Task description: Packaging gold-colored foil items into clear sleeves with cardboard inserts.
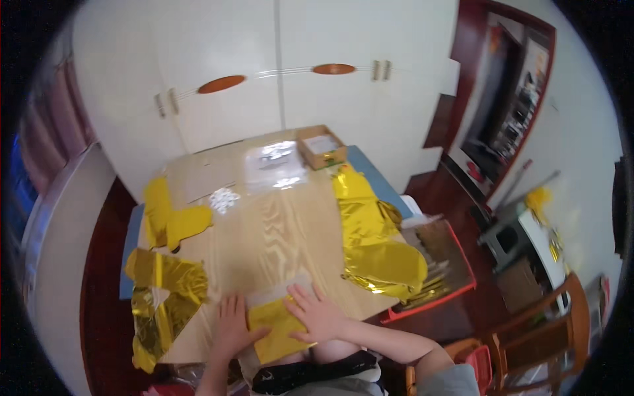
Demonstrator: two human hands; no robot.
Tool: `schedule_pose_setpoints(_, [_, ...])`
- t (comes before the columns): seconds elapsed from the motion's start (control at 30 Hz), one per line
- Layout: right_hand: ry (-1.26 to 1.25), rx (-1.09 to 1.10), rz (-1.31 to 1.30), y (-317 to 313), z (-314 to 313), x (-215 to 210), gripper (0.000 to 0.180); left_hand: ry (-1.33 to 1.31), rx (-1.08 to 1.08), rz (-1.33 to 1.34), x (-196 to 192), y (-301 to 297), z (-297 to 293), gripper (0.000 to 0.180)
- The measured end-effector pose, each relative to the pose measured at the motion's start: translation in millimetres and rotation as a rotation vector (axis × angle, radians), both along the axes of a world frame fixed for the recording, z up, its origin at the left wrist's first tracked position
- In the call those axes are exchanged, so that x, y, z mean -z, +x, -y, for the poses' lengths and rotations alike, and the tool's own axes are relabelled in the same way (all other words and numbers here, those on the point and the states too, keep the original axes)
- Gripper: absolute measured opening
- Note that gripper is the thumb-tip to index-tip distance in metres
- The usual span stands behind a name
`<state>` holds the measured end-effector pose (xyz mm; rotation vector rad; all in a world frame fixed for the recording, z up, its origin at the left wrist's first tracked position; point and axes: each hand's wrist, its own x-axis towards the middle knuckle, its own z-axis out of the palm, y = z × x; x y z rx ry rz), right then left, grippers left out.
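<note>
At the table's near edge lies a folded gold foil piece (281, 330), with a pale, see-through strip, perhaps a clear bag, along its far side. My left hand (236, 328) rests at its left edge, fingers stretched out and thumb over the foil. Across its right side lies my right hand (321, 315), fingers spread and pressing flat. Neither hand grips anything that I can see. Flat gold foil shapes, like uninflated balloons, lie about: a bent one (168, 218) at the left, a crumpled one (165, 297) nearer me, and a long one (376, 244) along the right edge.
On the wooden table (247, 244) are a pile of small white pieces (224, 200), clear plastic bags (274, 165) and an open cardboard box (321, 146). A red-rimmed bin (456, 264) with gold foil stands at the right. Beyond it is a wooden chair (541, 330). White cabinets (218, 39) stand behind.
</note>
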<state>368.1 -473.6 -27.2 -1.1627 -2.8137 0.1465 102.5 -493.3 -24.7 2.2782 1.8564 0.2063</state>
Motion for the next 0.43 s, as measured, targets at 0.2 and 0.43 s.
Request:
schedule_pose_setpoints(0.2, [-0.028, 0.009, -0.244, 26, 43, 4, 0.090, -0.202, 0.027, 0.012, -40, 28, 22, 0.117])
schedule_pose_setpoints(0.43, [0.033, 0.173, -0.061, 42, 59, -27, 0.104, -0.361, -0.040, 0.088, -43, 30, 22, 0.106])
